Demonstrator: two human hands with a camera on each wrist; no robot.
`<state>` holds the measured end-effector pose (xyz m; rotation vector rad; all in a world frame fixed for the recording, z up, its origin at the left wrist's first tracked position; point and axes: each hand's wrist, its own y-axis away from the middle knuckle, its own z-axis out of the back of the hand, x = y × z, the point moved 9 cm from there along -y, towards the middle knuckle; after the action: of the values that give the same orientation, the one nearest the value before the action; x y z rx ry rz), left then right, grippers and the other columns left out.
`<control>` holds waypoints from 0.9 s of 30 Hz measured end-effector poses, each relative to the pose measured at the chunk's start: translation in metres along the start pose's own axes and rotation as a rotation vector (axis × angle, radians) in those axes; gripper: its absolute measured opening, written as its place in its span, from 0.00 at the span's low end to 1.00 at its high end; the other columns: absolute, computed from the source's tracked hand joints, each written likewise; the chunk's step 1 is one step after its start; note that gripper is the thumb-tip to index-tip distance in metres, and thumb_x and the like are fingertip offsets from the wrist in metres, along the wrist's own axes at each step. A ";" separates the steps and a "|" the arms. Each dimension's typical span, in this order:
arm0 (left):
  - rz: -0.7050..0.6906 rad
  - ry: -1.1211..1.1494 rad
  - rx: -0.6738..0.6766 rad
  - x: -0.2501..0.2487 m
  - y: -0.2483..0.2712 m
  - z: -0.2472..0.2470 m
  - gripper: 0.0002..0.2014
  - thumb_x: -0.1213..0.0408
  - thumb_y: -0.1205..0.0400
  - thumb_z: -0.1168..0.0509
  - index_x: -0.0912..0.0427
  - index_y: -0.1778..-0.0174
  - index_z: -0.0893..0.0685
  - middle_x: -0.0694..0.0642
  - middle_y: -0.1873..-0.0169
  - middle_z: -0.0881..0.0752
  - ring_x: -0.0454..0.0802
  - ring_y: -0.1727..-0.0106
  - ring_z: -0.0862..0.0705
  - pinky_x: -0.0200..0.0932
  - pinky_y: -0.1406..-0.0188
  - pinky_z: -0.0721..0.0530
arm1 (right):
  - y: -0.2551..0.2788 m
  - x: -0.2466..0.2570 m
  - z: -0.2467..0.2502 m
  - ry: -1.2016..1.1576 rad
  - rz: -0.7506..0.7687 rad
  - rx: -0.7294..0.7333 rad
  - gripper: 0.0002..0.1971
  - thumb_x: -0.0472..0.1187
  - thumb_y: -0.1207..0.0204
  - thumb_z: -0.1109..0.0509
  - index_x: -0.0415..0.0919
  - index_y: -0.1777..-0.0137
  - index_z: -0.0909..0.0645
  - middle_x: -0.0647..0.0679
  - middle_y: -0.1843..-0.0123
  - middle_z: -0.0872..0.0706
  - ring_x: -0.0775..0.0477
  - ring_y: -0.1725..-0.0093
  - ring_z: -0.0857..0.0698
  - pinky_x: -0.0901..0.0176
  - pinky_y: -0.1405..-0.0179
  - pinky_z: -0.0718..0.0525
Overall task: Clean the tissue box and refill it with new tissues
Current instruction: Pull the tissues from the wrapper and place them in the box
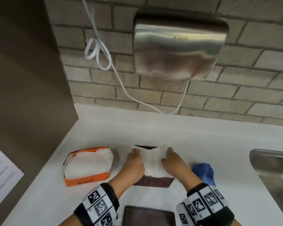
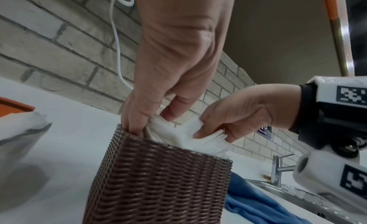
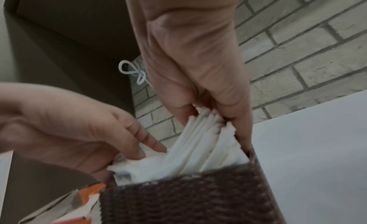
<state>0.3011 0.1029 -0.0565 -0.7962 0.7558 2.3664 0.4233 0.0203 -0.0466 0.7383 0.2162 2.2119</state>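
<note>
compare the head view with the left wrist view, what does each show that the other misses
Only the head view shows the steel hand dryer on the brick wall, the brown lid lying near the counter's front edge, and the whole orange tissue pack.

Only the left wrist view shows the woven side of the brown tissue box and the tap by the sink.

Both show the left hand and the right hand pushing the white tissues into the box, the blue cloth beside it, and the white cable.
</note>
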 end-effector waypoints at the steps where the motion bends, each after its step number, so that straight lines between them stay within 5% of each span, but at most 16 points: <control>1: 0.002 -0.019 0.003 0.000 -0.001 -0.002 0.24 0.75 0.15 0.45 0.67 0.22 0.38 0.69 0.27 0.28 0.63 0.29 0.24 0.47 0.33 0.24 | -0.003 0.002 -0.004 0.035 0.002 0.002 0.26 0.35 0.15 0.45 0.26 0.21 0.47 0.35 0.31 0.21 0.39 0.35 0.19 0.60 0.50 0.25; 9: 0.021 -0.133 0.054 0.003 -0.012 -0.021 0.24 0.72 0.14 0.45 0.72 0.22 0.40 0.71 0.27 0.28 0.64 0.28 0.24 0.48 0.33 0.25 | -0.004 0.010 -0.021 0.114 -0.002 -0.039 0.19 0.31 0.16 0.46 0.28 0.27 0.38 0.32 0.33 0.21 0.35 0.35 0.20 0.53 0.43 0.23; 15: -0.030 -0.219 0.036 -0.001 -0.010 -0.016 0.21 0.68 0.14 0.44 0.70 0.25 0.35 0.70 0.28 0.27 0.64 0.30 0.22 0.50 0.33 0.23 | -0.006 0.007 -0.026 0.267 -0.082 -0.083 0.28 0.33 0.17 0.40 0.30 0.20 0.45 0.39 0.29 0.23 0.42 0.32 0.19 0.57 0.39 0.20; 20: -0.241 -0.374 -0.186 -0.018 0.000 0.000 0.20 0.62 0.11 0.47 0.62 0.23 0.32 0.64 0.23 0.32 0.56 0.28 0.25 0.41 0.30 0.27 | 0.016 0.025 0.002 0.317 0.163 -0.303 0.32 0.39 0.18 0.36 0.41 0.17 0.47 0.45 0.32 0.23 0.48 0.37 0.20 0.64 0.45 0.23; 27: -0.188 -0.253 -0.034 -0.006 -0.012 -0.019 0.20 0.61 0.11 0.47 0.62 0.23 0.32 0.61 0.29 0.24 0.56 0.32 0.20 0.44 0.34 0.23 | 0.003 0.017 -0.033 0.390 0.138 0.029 0.18 0.34 0.18 0.40 0.39 0.28 0.29 0.42 0.31 0.20 0.43 0.33 0.20 0.57 0.39 0.23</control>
<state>0.3197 0.0973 -0.0692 -0.5406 0.5136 2.2585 0.3938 0.0334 -0.0652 0.3375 0.4019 2.4757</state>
